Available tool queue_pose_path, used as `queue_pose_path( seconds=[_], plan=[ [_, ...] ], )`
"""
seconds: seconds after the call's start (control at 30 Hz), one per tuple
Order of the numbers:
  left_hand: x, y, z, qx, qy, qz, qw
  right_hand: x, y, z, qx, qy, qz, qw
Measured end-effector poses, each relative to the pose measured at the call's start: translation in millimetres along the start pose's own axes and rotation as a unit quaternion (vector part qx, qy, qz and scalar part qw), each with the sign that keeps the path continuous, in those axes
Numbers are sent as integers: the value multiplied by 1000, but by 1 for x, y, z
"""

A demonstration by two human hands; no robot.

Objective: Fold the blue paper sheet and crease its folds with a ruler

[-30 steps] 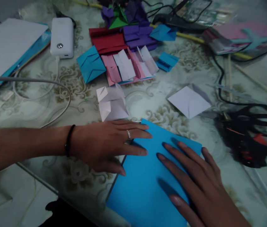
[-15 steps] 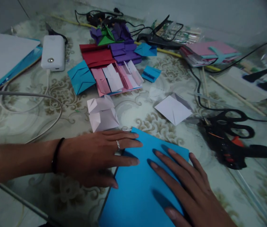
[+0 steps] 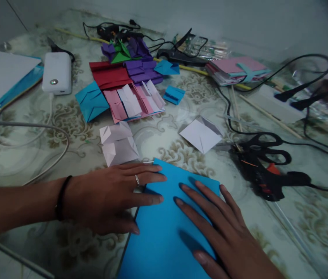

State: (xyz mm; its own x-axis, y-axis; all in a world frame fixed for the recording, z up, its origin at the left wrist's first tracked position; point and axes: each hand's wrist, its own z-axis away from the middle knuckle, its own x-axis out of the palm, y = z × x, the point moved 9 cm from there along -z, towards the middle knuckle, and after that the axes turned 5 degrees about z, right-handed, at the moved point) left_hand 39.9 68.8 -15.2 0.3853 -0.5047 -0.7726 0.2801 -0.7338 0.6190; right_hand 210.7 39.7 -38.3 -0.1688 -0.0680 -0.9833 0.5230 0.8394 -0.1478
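Observation:
A sheet of blue paper [image 3: 164, 232] lies on the patterned tabletop in front of me, its lower end cut off by the frame. My left hand [image 3: 111, 197], with a ring and a black wristband, rests flat on its left edge, fingers stretched over the paper. Over the right side my right hand [image 3: 218, 224] lies with fingers spread. Just beyond the left hand is a folded white paper piece [image 3: 119, 143]. Farther right sits a white folded envelope shape [image 3: 202, 135].
Folded red [image 3: 110, 75], purple and pink papers cluster at the back. A hot glue gun [image 3: 265, 178] and black scissors [image 3: 264, 145] lie on the right with cords. A white power bank [image 3: 57, 73] with a cable stands at the left, beside stacked paper [image 3: 4, 77].
The whole view has shifted slightly, so things appear farther left. Both hands keep the same pose on the blue paper.

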Motion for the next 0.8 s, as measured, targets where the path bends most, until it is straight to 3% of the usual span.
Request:
queue_pose_path(
  seconds=[0.57, 0.8],
  plan=[
    [4, 4, -2, -18, -2, -40, 999, -7, 1, -2, 20, 12, -29, 999],
    [9, 12, -9, -55, -61, -75, 994, -5, 5, -3, 48, 23, -71, 996]
  ],
)
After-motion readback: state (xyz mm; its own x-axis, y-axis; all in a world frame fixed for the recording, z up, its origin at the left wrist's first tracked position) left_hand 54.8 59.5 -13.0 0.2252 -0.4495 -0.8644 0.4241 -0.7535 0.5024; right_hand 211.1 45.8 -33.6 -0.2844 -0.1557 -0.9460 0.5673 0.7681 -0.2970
